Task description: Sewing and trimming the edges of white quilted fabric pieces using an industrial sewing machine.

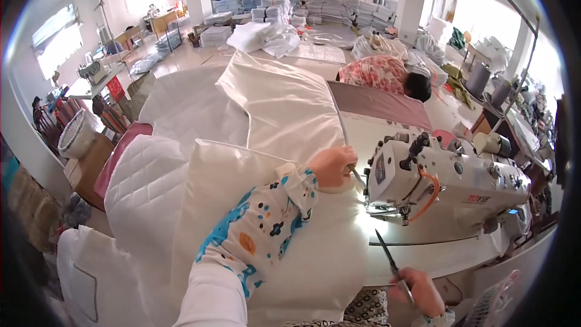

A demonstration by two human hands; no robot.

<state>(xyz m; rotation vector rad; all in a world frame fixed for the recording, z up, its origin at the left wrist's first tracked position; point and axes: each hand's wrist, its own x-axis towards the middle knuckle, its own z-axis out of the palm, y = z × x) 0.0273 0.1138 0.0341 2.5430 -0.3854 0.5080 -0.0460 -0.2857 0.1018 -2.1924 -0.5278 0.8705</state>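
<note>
My left hand, in a patterned sleeve cover, is closed at the right edge of a large white fabric cover. A short grey strip sticks out from its fingertips toward the sewing machine. Nearer to me, beside the machine bed, my right hand is wrapped round a pair of scissors. Their long dark blades point up and left toward the lit needle area. The white cover spreads over the table, with a raised fold beyond my left hand.
Quilted white fabric lies heaped to the left. Pink fabric lies behind the machine, where a person in a red floral top bends over. Stacked goods line the far end. Thread cones stand at right.
</note>
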